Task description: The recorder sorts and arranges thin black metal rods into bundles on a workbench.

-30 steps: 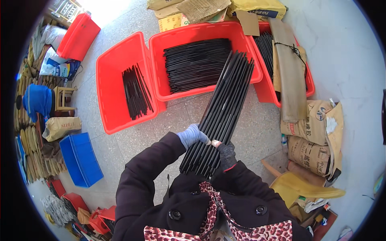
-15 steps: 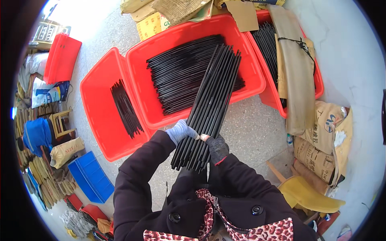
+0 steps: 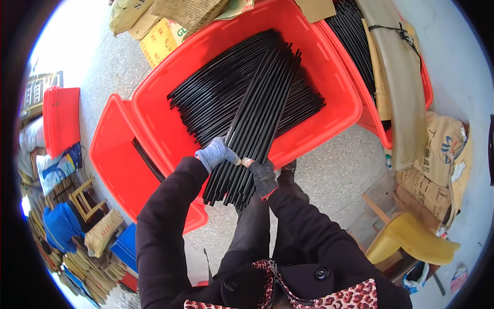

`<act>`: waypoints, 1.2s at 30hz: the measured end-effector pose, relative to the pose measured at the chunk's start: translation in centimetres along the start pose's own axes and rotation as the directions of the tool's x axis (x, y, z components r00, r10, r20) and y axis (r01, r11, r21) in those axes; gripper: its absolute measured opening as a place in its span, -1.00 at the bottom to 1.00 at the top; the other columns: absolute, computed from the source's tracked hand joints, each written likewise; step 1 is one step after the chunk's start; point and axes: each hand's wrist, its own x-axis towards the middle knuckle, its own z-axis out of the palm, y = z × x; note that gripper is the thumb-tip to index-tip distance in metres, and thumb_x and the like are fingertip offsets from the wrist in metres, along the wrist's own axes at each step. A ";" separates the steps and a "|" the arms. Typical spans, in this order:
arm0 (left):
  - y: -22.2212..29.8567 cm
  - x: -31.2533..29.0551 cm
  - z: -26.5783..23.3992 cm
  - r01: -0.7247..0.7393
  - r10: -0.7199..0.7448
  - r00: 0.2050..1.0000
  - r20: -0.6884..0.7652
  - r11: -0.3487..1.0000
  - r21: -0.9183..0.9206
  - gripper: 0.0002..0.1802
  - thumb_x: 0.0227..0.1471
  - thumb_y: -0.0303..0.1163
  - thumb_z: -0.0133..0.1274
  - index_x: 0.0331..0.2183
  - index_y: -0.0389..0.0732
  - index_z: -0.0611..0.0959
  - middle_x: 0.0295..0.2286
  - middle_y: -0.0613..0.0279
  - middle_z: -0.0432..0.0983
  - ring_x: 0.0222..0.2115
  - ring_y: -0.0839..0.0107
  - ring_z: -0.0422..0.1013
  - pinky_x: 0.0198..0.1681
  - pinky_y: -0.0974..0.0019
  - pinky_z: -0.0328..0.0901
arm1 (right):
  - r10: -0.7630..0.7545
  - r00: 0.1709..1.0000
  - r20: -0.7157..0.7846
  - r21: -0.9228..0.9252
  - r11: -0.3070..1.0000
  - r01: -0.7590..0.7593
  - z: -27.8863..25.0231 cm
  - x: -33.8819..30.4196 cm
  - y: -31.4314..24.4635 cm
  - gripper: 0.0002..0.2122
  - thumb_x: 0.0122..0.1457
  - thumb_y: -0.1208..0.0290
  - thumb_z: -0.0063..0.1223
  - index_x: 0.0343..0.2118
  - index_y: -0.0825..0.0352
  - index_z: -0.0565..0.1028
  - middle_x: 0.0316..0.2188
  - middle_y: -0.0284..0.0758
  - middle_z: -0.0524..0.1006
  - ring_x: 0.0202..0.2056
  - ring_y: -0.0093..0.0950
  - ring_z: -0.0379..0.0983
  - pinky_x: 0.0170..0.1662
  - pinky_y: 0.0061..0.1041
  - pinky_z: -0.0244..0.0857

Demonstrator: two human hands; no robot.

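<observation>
Both hands are closed around one bundle of long thin black rods (image 3: 257,110). My left hand (image 3: 217,154), in a light grey-blue glove, grips its left side near the lower end. On the right side my right hand (image 3: 261,174), in a dark grey glove with bare fingertips, holds it; the two thumbs almost meet on top. The bundle slants up and away over a large red bin (image 3: 329,110). Inside that bin lies a wide layer of similar black rods (image 3: 216,77), partly covered by the held bundle.
Left of the large bin stands another red bin (image 3: 110,149) with a few black rods (image 3: 146,158). A third red bin (image 3: 368,116) at right holds rods under a beige strip (image 3: 399,77). Brown sacks (image 3: 427,180) and a yellow chair (image 3: 411,239) stand at right.
The view has shifted as I moved closer to the large bin, so the bins appear larger. Both hands still hold the rod bundle, which now reaches further over the bin.
</observation>
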 end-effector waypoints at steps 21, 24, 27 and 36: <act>3.7 14.1 -14.3 0.058 -0.039 0.998 -0.052 0.887 0.459 -0.32 -0.60 -0.61 0.21 -0.21 -0.34 0.48 -0.49 0.18 0.47 -0.50 0.32 0.33 -0.29 0.42 0.29 | 0.033 0.999 0.013 0.173 0.984 -0.034 12.4 14.1 8.0 -0.69 -0.12 0.45 0.20 -0.26 0.36 0.46 -0.37 -0.32 0.53 -0.38 -0.50 0.45 -0.28 -0.59 0.33; 2.1 18.3 -16.5 0.020 0.015 0.998 -0.059 0.836 0.549 -0.31 -0.54 -0.58 0.18 -0.16 -0.33 0.45 -0.46 0.11 0.48 -0.47 0.21 0.36 -0.29 0.37 0.31 | 0.153 0.984 0.086 0.029 0.987 -0.157 13.1 16.3 9.5 -0.69 -0.12 0.38 0.21 -0.29 0.38 0.47 -0.38 -0.31 0.52 -0.38 -0.48 0.44 -0.28 -0.58 0.33; 1.4 20.2 -18.0 0.052 0.054 0.991 -0.122 0.686 0.726 -0.35 -0.41 -0.57 0.09 -0.10 -0.29 0.41 -0.41 0.05 0.48 -0.39 0.11 0.39 -0.25 0.29 0.32 | 0.279 0.950 0.142 0.028 0.958 -0.286 14.1 17.4 9.4 -0.69 -0.11 0.35 0.20 -0.30 0.39 0.46 -0.40 -0.30 0.51 -0.37 -0.46 0.43 -0.31 -0.55 0.33; -1.6 21.0 -19.4 0.282 0.452 0.842 -0.294 0.095 0.955 -0.42 -0.11 -0.41 -0.14 0.04 -0.16 0.27 0.00 0.00 0.23 -0.02 0.03 0.21 -0.03 0.14 0.18 | 0.700 0.677 0.230 -0.137 0.712 -0.689 15.8 23.1 11.5 -0.73 -0.05 0.34 0.12 -0.31 0.39 0.46 -0.45 -0.27 0.46 -0.38 -0.38 0.45 -0.49 -0.40 0.37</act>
